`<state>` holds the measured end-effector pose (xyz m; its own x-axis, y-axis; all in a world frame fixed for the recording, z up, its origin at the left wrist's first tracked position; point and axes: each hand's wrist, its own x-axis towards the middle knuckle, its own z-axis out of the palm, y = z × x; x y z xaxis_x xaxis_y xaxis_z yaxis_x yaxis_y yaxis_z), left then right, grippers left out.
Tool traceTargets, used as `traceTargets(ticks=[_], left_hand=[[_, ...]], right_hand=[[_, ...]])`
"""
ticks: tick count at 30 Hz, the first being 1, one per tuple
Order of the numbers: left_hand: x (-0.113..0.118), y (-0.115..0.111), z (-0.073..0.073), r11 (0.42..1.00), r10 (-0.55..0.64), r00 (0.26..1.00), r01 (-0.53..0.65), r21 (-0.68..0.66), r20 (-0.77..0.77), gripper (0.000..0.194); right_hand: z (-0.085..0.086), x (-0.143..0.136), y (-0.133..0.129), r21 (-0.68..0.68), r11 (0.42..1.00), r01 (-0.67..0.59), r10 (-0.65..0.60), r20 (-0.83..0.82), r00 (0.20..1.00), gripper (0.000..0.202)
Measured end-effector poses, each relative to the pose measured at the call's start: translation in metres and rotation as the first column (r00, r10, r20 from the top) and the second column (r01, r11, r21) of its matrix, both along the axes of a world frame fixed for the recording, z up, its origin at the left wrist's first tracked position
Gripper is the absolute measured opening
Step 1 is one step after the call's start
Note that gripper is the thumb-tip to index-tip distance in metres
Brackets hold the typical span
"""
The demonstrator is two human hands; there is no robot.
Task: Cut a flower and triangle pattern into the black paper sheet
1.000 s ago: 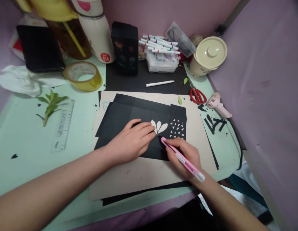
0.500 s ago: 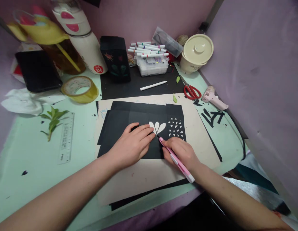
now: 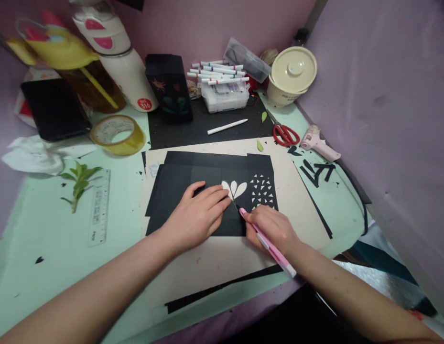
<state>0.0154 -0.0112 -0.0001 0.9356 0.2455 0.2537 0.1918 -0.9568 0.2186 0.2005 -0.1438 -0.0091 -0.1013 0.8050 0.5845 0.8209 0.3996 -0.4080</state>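
Note:
A sheet of black paper lies on a pale board. Petal-shaped openings show white in its middle, and several small triangular holes sit to their right. My left hand lies flat on the black paper, fingers stretched out, with the fingertips at the lower left of the petals. In my right hand is a pink utility knife, gripped like a pen. Its tip meets the paper just below the petals, close to my left fingertips.
Left of the board are a clear ruler, a leafy sprig and a tape roll. Red-handled scissors, a pink glue gun and black paper strips lie right. Behind stand markers, a white bottle and a lidded bowl.
My right hand and the knife have shifted slightly right and down, the tip drawing away from the base of the petals. My left hand stays in place.

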Motion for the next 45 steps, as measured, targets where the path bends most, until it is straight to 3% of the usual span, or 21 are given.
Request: traceTargets(ticks=[3, 8, 17, 23, 27, 31, 36, 40, 45], left_hand=[[-0.001, 0.001, -0.001, 1.000, -0.002, 1.000, 0.002, 0.000, -0.003, 0.030], [0.000, 0.001, -0.002, 1.000, -0.022, 0.999, 0.022, -0.002, -0.033, 0.034], [0.002, -0.002, 0.000, 1.000, -0.004, 0.998, 0.003, -0.010, -0.066, 0.039], [0.001, -0.002, 0.001, 0.999, 0.048, 0.999, -0.048, 0.018, -0.017, 0.037], [-0.001, 0.000, 0.000, 0.999, -0.021, 0.999, 0.020, 0.045, 0.023, 0.031], [-0.002, 0.000, 0.001, 0.992, -0.105, 0.994, 0.104, 0.075, 0.016, 0.029], [-0.001, -0.011, 0.010, 0.987, -0.054, 0.998, 0.060, 0.151, -0.041, 0.026], [-0.002, -0.019, 0.014, 0.981, -0.013, 0.996, 0.029, 0.192, -0.089, 0.027], [-0.004, -0.020, 0.014, 0.981, -0.017, 0.992, 0.041, 0.192, -0.127, 0.029]], right_hand=[[0.002, 0.000, -0.002, -0.001, 0.999, 0.051, -0.050, -0.177, 0.983, 0.021], [0.004, 0.006, -0.004, -0.230, 0.960, 0.162, -0.244, -0.398, 0.884, 0.019], [0.005, 0.009, -0.002, -0.306, 0.946, 0.112, -0.240, -0.424, 0.873, 0.018], [0.006, 0.007, -0.002, -0.315, 0.935, 0.164, -0.290, -0.411, 0.864, 0.012], [0.005, 0.006, -0.003, -0.302, 0.937, 0.173, -0.301, -0.452, 0.840, 0.009], [0.000, 0.008, -0.003, -0.315, 0.937, 0.150, -0.293, -0.478, 0.828, 0.010], [0.002, 0.015, 0.000, -0.327, 0.938, 0.117, -0.275, -0.493, 0.825, 0.020], [0.011, 0.023, 0.003, -0.255, 0.966, 0.049, -0.143, -0.367, 0.919, 0.032], [0.015, 0.030, 0.016, -0.232, 0.971, -0.054, 0.023, -0.136, 0.991, 0.030]])
